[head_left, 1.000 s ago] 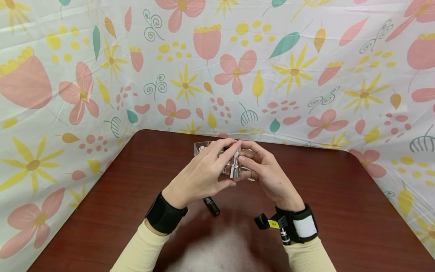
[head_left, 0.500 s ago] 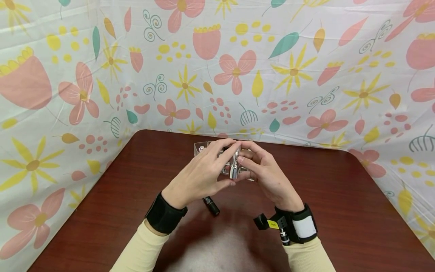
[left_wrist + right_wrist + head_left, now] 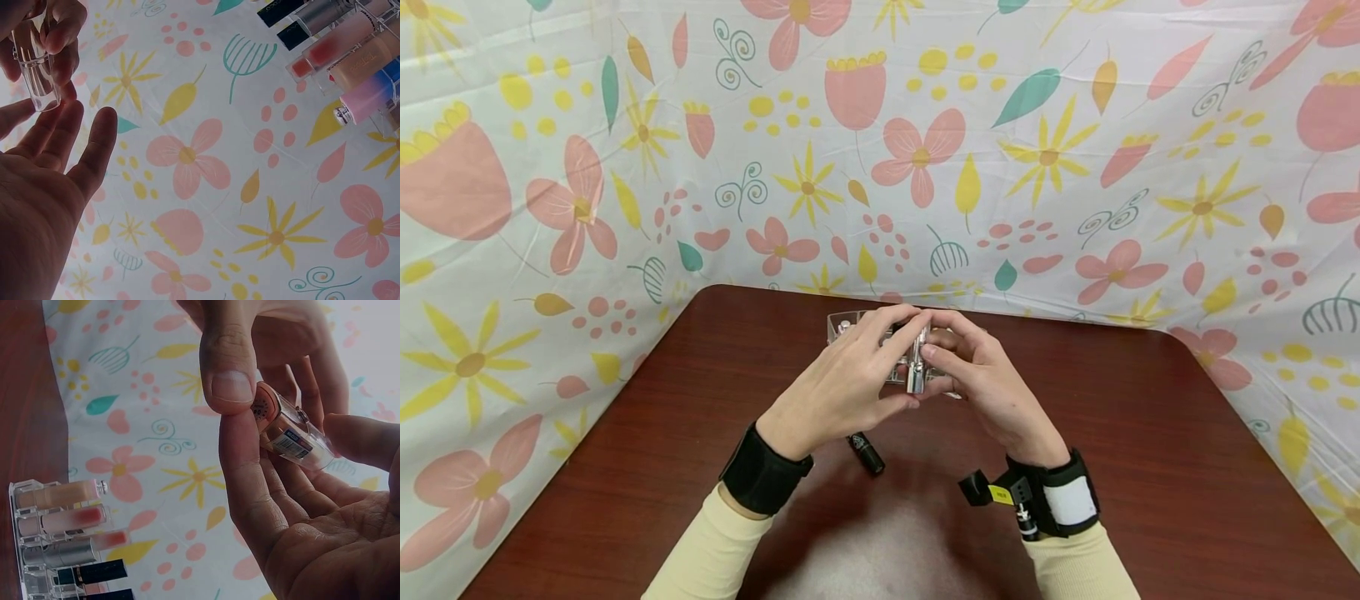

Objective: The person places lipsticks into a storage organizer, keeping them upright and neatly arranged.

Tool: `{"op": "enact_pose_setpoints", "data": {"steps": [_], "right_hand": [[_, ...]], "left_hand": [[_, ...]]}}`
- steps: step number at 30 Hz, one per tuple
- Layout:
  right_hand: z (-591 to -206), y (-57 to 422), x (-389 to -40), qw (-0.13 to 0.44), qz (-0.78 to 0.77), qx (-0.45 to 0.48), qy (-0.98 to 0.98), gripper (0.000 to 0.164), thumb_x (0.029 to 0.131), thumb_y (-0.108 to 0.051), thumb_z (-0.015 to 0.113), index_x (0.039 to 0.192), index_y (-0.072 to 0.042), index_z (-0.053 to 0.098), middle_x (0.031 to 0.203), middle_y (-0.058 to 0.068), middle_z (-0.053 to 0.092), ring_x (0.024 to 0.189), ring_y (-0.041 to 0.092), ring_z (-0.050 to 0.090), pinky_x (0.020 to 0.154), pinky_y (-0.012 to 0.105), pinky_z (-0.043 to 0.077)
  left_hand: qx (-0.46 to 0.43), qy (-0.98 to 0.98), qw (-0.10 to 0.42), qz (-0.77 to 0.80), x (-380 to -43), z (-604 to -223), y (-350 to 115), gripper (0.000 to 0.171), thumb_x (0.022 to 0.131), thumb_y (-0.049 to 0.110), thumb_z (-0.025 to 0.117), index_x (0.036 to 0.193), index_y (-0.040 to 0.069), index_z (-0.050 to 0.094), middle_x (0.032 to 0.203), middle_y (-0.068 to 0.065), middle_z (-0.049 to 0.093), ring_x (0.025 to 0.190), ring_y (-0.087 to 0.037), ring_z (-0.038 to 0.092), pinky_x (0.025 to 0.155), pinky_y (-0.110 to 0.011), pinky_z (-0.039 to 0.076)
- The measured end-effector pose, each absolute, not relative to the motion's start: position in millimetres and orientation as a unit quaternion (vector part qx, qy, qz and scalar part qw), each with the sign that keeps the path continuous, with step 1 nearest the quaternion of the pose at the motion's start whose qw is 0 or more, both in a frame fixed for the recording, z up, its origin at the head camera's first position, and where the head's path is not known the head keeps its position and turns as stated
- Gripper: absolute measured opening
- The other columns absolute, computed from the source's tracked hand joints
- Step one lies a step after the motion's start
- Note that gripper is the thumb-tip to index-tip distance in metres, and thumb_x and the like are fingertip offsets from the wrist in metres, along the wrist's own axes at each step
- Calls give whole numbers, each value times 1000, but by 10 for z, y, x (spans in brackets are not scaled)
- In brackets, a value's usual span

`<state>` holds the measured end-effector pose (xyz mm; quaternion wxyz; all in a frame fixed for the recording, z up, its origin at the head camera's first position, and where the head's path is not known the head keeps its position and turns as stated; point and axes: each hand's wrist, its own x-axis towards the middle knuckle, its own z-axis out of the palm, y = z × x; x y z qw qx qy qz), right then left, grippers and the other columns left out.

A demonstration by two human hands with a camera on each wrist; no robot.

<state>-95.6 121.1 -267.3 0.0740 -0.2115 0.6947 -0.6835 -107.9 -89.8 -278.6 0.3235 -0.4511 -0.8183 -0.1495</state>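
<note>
Both hands meet around a small clear lipstick tube (image 3: 916, 377) with a shiny middle. In the right wrist view the tube (image 3: 294, 447) lies tilted, showing a peach round base and a barcode label. My right hand (image 3: 988, 387) holds it, thumb on its side and curled fingers around it. My left hand (image 3: 842, 379) reaches across from the other side, its thumb at the base. Its fingers partly cover the tube in the head view. In the left wrist view the left palm (image 3: 37, 206) faces the camera with several fingers fairly straight.
Behind the hands stands a clear organizer (image 3: 835, 327), partly hidden. Several lip products (image 3: 81, 547) stand in it, seen in the right wrist view. A black tube (image 3: 867, 454) lies on the dark red table (image 3: 715, 400) nearer me. A flowered cloth (image 3: 925, 167) hangs around the table.
</note>
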Motion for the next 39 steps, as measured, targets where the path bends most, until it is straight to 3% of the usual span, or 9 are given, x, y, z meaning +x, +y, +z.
{"op": "enact_pose_setpoints", "data": {"steps": [18,22,25,27,33,39], "right_hand": [[-2699,1213,-983,71,-676,-204,705,43,104,-19,60,144,-11,49,116,3,69,82,20,72,72,36,62],[-2741,1209,-1019,47,-667,-178,722,42,102,-22,62,142,-15,53,115,3,66,74,17,69,63,29,57],[-2812,1218,-1082,26,-657,-157,737,41,102,-22,62,142,-19,53,113,5,61,68,16,64,64,33,59],[-2871,1228,-1141,18,-654,-152,741,42,103,-20,61,144,-21,52,112,7,58,69,16,63,69,42,62],[-3060,1277,-1316,-13,-631,-163,759,43,105,-12,55,147,-16,50,107,12,53,65,23,65,64,44,63],[-3173,1294,-1431,-26,-616,-153,772,42,105,-9,53,147,-8,49,108,17,55,48,19,57,64,45,63]], "left_hand": [[-449,-819,326,-146,-1092,-2812,-897,95,78,36,88,156,10,39,146,-10,49,136,-22,49,106,-37,50],[-448,-820,328,-141,-1107,-2825,-903,96,79,37,88,156,11,39,147,-10,50,136,-22,50,103,-37,51],[-441,-826,324,-136,-1135,-2851,-917,93,81,36,87,156,11,39,148,-11,49,137,-23,49,103,-38,52],[-429,-835,318,-132,-1179,-2888,-940,90,83,36,85,156,11,39,150,-11,48,137,-23,49,103,-39,51],[-368,-883,262,-129,-1404,-3073,-1055,81,89,40,78,155,12,40,157,-13,41,138,-29,48,102,-48,51],[-307,-926,169,-140,-1649,-3338,-1190,79,92,36,76,157,13,38,163,-18,34,146,-37,42,107,-59,46]]}}
